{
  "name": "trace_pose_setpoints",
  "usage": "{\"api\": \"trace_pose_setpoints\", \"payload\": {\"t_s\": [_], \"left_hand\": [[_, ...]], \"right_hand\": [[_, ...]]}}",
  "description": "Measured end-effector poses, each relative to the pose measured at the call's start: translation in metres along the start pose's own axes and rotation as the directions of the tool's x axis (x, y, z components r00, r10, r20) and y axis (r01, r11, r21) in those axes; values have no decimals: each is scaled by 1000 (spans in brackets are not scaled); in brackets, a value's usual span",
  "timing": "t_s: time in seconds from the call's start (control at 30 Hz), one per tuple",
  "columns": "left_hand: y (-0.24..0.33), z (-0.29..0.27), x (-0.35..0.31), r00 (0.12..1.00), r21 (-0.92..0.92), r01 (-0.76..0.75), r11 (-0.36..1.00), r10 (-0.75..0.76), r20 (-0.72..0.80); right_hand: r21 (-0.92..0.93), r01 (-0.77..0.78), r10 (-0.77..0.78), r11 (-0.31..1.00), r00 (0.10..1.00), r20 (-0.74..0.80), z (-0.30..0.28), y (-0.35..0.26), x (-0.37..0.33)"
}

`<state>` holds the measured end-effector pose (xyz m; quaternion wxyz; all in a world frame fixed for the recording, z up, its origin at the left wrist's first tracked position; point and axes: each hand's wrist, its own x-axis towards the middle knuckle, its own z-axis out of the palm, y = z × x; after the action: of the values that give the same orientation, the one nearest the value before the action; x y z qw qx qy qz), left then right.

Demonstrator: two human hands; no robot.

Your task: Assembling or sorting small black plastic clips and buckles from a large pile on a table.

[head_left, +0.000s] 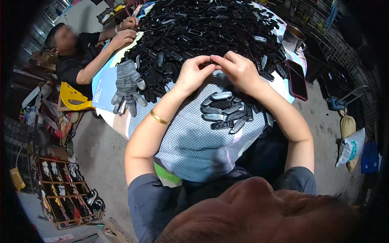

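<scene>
My left hand (pixel 191 75) and my right hand (pixel 240 72) meet at the near edge of a large heap of small black plastic parts (pixel 194 36). Thumbs and forefingers are pinched together tip to tip; whatever lies between them is too small and covered to make out. Just below my right hand, a cluster of grey-and-black oblong clips (pixel 223 110) rests on a dotted grey-blue cloth (pixel 186 137). A gold bangle circles my left wrist.
A grey knitted glove (pixel 129 86) lies on a light blue booklet (pixel 104 90) at the left. Rightward are a phone (pixel 297 79) and a metal mug (pixel 293 38). Across the left corner, a co-worker's hands (pixel 125 35) touch the heap. A yellow chair (pixel 73 96) stands beside the table.
</scene>
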<state>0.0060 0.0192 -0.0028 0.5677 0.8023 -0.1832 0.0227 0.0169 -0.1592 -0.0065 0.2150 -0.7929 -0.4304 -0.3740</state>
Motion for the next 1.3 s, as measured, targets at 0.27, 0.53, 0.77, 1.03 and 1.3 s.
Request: {"api": "trace_pose_setpoints", "payload": {"t_s": [0.27, 0.53, 0.77, 1.03, 1.3], "left_hand": [[8, -9, 0, 988, -686, 151, 711, -123, 90], [3, -6, -1, 994, -293, -92, 952, 73, -76], [12, -2, -6, 996, -347, -30, 938, -1, -90], [5, 11, -6, 990, -483, -42, 875, -27, -135], [12, 4, -7, 994, -532, -91, 842, 111, 6]], "right_hand": [[457, -294, 269, 839, 955, 121, -13, 5, 0], [485, -340, 351, 806, 934, 72, -20, -13, 5], [481, -349, 375, 804, 926, 45, -18, -16, 0], [202, -234, 251, 951, 966, -60, -10, -19, -2], [544, -767, 482, 341, 640, 599, -13, -11, 0]]}}
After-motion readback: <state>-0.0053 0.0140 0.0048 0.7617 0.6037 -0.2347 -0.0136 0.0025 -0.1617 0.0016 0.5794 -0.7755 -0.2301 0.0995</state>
